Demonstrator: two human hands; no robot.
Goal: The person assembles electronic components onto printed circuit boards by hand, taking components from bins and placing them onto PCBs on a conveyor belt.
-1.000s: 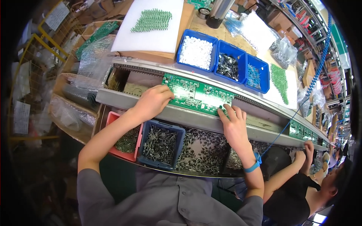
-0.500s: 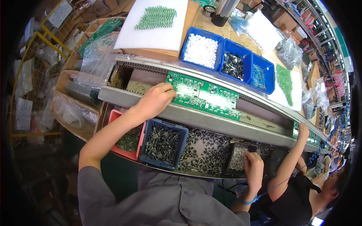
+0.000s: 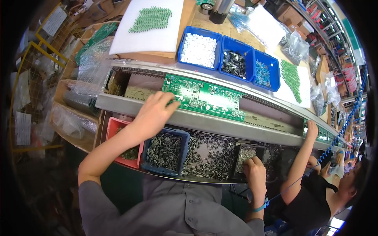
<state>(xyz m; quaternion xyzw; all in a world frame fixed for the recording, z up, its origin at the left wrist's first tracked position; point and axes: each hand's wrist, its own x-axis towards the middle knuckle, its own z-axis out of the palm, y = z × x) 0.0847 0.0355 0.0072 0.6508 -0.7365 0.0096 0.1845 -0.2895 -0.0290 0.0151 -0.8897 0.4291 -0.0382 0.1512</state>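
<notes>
My left hand (image 3: 155, 111) is bent over the lower left corner of a green circuit board (image 3: 222, 103) that lies across the metal conveyor rails. Its fingertips are drawn together against the board, and anything between them is too small to see. Lower right, my right hand (image 3: 256, 172) is at the near edge of a small dark box (image 3: 241, 157) of tiny light-coloured parts. Those fingers are pinched, and what they may hold is hidden. A blue band is on the right wrist.
Below the rail stand a red bin (image 3: 114, 128), a dark blue bin (image 3: 184, 151) of leaded parts and a tray of loose parts (image 3: 212, 157). Beyond are blue bins (image 3: 217, 65) and white foam (image 3: 118, 45) bearing green parts. A co-worker's arm (image 3: 301, 161) reaches the line at right.
My left hand has turned and shifted slightly down along the board's corner. My right hand has drawn a little left, nearer the small dark box. The whole view has shifted a little.
</notes>
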